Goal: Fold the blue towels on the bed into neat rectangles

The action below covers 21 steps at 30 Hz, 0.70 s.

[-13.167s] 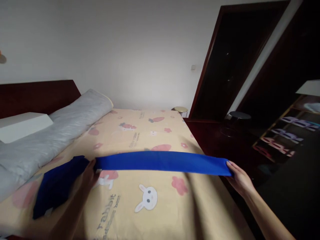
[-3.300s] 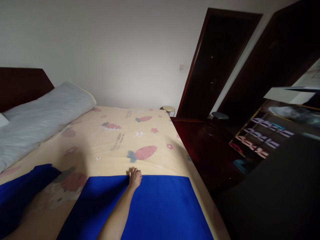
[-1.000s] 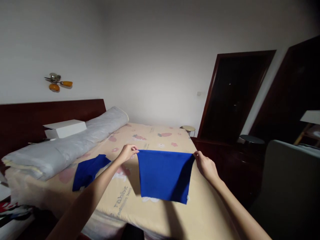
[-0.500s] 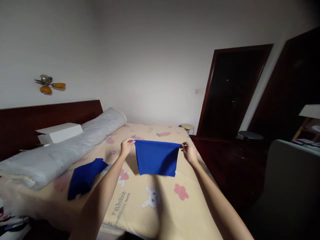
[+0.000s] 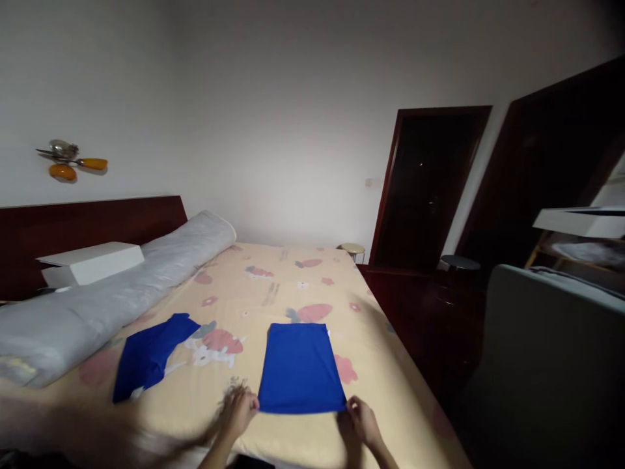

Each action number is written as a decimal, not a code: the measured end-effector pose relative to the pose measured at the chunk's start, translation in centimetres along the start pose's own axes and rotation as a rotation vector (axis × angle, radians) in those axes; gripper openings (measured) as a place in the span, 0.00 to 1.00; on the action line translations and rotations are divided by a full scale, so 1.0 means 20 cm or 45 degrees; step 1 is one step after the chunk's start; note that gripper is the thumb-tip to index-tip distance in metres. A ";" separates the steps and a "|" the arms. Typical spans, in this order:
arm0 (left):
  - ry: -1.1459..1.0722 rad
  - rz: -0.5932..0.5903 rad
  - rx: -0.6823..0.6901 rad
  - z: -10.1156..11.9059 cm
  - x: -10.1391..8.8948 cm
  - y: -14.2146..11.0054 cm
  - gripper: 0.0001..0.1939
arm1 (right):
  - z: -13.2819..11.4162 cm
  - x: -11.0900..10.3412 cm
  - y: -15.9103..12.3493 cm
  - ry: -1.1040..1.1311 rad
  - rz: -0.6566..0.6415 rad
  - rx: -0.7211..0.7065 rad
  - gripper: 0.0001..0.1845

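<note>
A blue piece of cloth [image 5: 301, 368], roughly rectangular, lies spread out on the bed sheet [image 5: 400, 404]. My left hand [image 5: 241, 410] pinches its near left corner. At the near right corner my right hand [image 5: 364, 420] pinches the cloth in the same way. The near edge runs straight between the two hands, and the far edge rests on the sheet. To the left lies a second blue cloth [image 5: 151, 355], loosely crumpled, with a small white spot at its lower edge. Neither hand touches that one.
A rolled grey mattress or quilt [image 5: 122, 280] lies along the headboard [image 5: 97, 225], with a white box [image 5: 97, 262] beside it. Past the bed's right edge stand a beige stool [image 5: 352, 248], a dark stool [image 5: 459, 262] and a grey chair back [image 5: 541, 352].
Both hands have come down and toward me with the blue cloth. It hung in the air between them before; now it lies flat on the bed. The view has shifted slightly right.
</note>
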<state>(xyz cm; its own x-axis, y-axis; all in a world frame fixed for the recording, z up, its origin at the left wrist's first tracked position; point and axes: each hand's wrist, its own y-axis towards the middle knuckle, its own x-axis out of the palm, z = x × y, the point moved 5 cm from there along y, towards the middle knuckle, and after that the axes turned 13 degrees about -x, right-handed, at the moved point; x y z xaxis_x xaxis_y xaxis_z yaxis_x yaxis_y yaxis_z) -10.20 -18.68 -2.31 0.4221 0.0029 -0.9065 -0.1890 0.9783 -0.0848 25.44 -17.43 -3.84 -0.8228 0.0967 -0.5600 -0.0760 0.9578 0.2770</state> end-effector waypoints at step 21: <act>0.276 0.058 0.161 0.29 0.24 0.01 0.26 | -0.13 0.43 -0.02 -0.538 -0.265 -0.164 0.26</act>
<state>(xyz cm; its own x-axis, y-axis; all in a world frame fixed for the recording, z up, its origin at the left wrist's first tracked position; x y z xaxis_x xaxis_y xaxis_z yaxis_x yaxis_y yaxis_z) -3.13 -17.35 -4.29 0.2134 0.0163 -0.9768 -0.0853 0.9963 -0.0021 17.03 -17.67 -6.72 -0.4844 0.0332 -0.8742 -0.3059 0.9298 0.2048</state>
